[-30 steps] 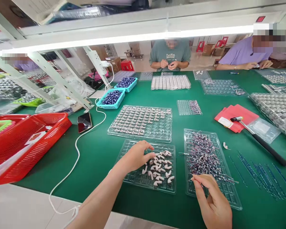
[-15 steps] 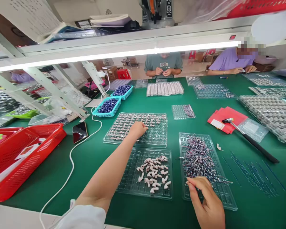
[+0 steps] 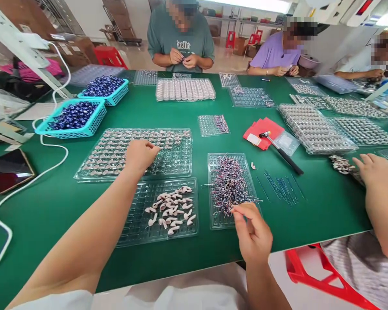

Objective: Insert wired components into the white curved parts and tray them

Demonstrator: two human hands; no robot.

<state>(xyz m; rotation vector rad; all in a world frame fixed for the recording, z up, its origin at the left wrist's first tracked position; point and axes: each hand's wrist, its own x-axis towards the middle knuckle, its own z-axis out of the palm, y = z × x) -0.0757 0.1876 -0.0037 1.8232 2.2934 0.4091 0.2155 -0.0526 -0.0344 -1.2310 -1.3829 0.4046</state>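
My left hand (image 3: 141, 156) is over the clear tray of pale round pieces (image 3: 105, 150), thumb and fingers pinched together. Whatever lies between its fingertips is too small to make out. My right hand (image 3: 254, 232) pinches at the near edge of a heap of thin wired parts (image 3: 228, 183), which lies in a second clear tray (image 3: 214, 220). A tiny pale spot shows at its fingertips, but its kind is unclear. Between the hands, loose white earbud shells (image 3: 171, 206) lie piled in a third clear tray (image 3: 139, 230).
Two turquoise baskets (image 3: 95, 122) hold shiny dark-blue pieces. A black-handled hammer (image 3: 286, 157) rests by red bags (image 3: 261, 131). Stacked trays (image 3: 313, 129) stand at right, and a co-worker's hand (image 3: 377, 170) reaches in there. Other people sit across the green table. A phone (image 3: 11, 170) lies left.
The view has tilted down and turned right, bringing a neighbour's hand into sight. My right fingertips moved slightly inward from the tray's left edge. My left hand stays pinched over its tray.
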